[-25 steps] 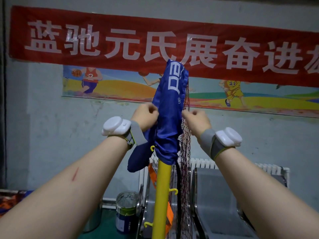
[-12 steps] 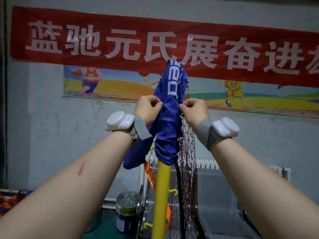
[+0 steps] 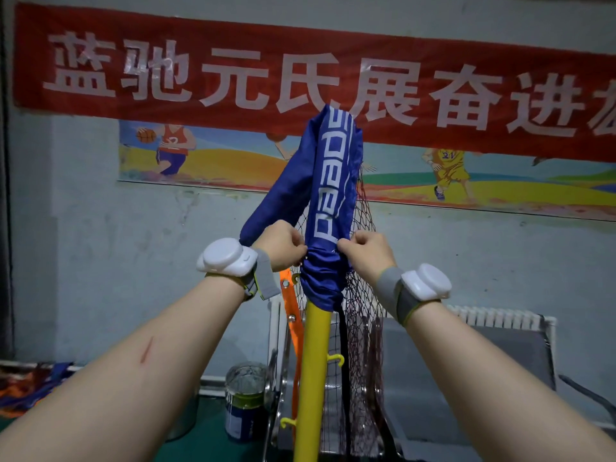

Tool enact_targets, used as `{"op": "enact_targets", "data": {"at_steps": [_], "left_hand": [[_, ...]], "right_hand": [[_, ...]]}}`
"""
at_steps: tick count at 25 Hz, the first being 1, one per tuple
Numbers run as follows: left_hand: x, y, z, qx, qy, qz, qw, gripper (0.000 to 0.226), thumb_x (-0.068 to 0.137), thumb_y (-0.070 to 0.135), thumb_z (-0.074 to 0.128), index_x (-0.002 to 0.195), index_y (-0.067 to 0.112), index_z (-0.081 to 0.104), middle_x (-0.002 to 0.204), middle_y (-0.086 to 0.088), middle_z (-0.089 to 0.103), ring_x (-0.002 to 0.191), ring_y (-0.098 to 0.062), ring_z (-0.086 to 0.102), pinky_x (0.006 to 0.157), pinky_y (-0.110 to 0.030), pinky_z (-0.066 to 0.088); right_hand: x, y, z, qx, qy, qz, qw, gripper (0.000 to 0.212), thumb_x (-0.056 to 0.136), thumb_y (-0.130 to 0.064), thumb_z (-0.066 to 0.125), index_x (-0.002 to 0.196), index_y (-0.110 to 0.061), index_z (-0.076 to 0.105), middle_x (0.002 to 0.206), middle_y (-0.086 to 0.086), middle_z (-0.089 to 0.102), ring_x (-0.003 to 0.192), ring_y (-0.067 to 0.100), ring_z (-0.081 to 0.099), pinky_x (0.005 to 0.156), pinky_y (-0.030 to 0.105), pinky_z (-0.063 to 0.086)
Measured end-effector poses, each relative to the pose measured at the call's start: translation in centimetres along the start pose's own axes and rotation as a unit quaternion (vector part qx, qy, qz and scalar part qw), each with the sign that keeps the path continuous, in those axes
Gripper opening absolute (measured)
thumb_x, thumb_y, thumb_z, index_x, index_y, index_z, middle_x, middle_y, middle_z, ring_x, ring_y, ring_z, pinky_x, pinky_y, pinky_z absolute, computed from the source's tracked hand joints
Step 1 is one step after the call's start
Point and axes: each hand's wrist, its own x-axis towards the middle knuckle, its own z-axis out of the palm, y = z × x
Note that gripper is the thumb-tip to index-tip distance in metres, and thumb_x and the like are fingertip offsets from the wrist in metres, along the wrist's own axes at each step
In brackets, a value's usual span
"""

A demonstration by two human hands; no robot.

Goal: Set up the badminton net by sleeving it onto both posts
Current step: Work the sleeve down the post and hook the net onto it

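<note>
A yellow post (image 3: pixel 311 378) stands upright in front of me, with small yellow hooks on its sides. The net's blue fabric sleeve (image 3: pixel 333 181), printed with white letters, covers the post's top and is bunched just above the bare yellow part. My left hand (image 3: pixel 283 243) pinches the sleeve's left side and my right hand (image 3: pixel 363 248) pinches its right side, both at the bunched fabric. Dark mesh netting (image 3: pixel 363 328) hangs down to the right of the post. An orange strap (image 3: pixel 290 305) hangs to the post's left.
A paint can (image 3: pixel 245 401) stands on the green floor left of the post. Grey metal bench seats (image 3: pixel 466 378) and a white radiator (image 3: pixel 493 318) line the wall behind. A red banner (image 3: pixel 233 61) hangs high on the wall. Coloured cloth (image 3: pixel 30 385) lies at far left.
Both hands pulled the blue sleeve further down the post, gathering fabric at its lower end. More of the white lettering now shows stretched above my hands.
</note>
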Motion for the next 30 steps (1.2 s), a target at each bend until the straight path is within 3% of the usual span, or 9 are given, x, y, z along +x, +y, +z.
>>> {"op": "enact_targets", "data": {"at_steps": [5,8,11,14,16,20,23,26,30], "left_hand": [[1.7,1.6,-1.2,-0.224,0.164,-0.004,0.961,0.017,0.082,0.017,0.048,0.075,0.018,0.064,0.08,-0.006,0.066,0.084,-0.028,0.065,0.088,-0.038,0.052],[2.4,3.1,-1.7,-0.196,0.205,0.044,0.958,0.023,0.09,0.017,0.051,0.104,0.005,0.066,0.095,-0.005,0.065,0.088,-0.016,0.059,0.086,-0.024,0.045],[3.0,3.7,-1.9,-0.181,0.233,0.067,0.953,0.024,0.091,0.019,0.054,0.102,0.001,0.065,0.096,-0.007,0.066,0.088,-0.016,0.057,0.082,-0.022,0.042],[3.2,3.2,-2.0,-0.158,0.25,0.063,0.953,0.018,0.09,0.014,0.055,0.093,-0.001,0.065,0.085,-0.004,0.06,0.08,-0.016,0.053,0.075,-0.022,0.039],[2.9,2.9,-1.9,-0.149,0.242,0.067,0.957,0.016,0.09,0.012,0.055,0.089,-0.001,0.065,0.081,-0.004,0.059,0.076,-0.017,0.052,0.072,-0.022,0.038],[1.9,1.7,-1.3,-0.13,0.182,0.062,0.973,0.014,0.09,0.012,0.055,0.078,0.009,0.061,0.071,-0.006,0.059,0.067,-0.018,0.055,0.069,-0.026,0.043],[0.9,0.8,-0.7,-0.114,0.118,0.038,0.986,0.017,0.091,0.012,0.053,0.076,0.009,0.059,0.065,-0.004,0.061,0.054,-0.007,0.056,0.061,-0.02,0.047],[0.2,0.0,-0.2,-0.072,0.06,0.022,0.995,0.018,0.09,0.011,0.053,0.076,0.006,0.062,0.071,-0.011,0.063,0.066,-0.02,0.059,0.074,-0.028,0.049],[0.2,0.4,-0.6,-0.039,0.043,0.008,0.998,0.02,0.086,0.003,0.046,0.084,-0.001,0.065,0.079,-0.012,0.062,0.078,-0.025,0.057,0.077,-0.031,0.045]], "right_hand": [[0.6,-1.6,-1.6,0.069,0.081,-0.054,0.993,0.008,0.082,-0.025,0.049,0.078,-0.019,0.052,0.077,0.002,0.058,0.076,0.022,0.054,0.084,0.048,0.052],[1.8,-3.3,-2.0,0.089,0.117,-0.091,0.985,0.012,0.085,-0.023,0.05,0.095,-0.017,0.052,0.078,-0.004,0.056,0.079,0.022,0.057,0.086,0.05,0.052],[3.0,-4.7,-1.9,0.074,0.1,-0.109,0.986,0.02,0.088,-0.02,0.053,0.103,-0.009,0.06,0.091,0.004,0.062,0.093,0.029,0.063,0.089,0.049,0.051],[3.6,-4.9,-1.6,0.034,0.099,-0.135,0.985,0.015,0.087,-0.015,0.056,0.093,-0.003,0.064,0.086,0.008,0.062,0.09,0.035,0.062,0.087,0.051,0.051],[3.5,-4.6,-1.5,0.024,0.097,-0.133,0.986,0.009,0.085,-0.012,0.057,0.081,-0.007,0.062,0.079,0.006,0.059,0.08,0.03,0.057,0.086,0.048,0.051],[2.2,-3.6,-1.4,0.035,0.069,-0.089,0.993,0.029,0.079,-0.008,0.056,0.056,-0.021,0.045,0.06,-0.002,0.048,0.07,0.019,0.046,0.069,0.036,0.044],[0.7,-2.6,-1.2,0.02,0.048,-0.053,0.997,0.032,0.076,-0.009,0.059,0.051,-0.019,0.042,0.054,-0.002,0.044,0.059,0.016,0.04,0.058,0.026,0.035],[-0.4,-1.5,-0.7,0.005,0.031,-0.032,0.999,0.034,0.077,-0.011,0.061,0.05,-0.017,0.041,0.051,-0.001,0.041,0.053,0.012,0.035,0.052,0.024,0.031],[-0.7,-1.3,-1.1,0.002,0.024,-0.028,0.999,0.032,0.079,-0.015,0.058,0.053,-0.017,0.041,0.052,-0.002,0.039,0.054,0.013,0.035,0.054,0.027,0.031]]}}
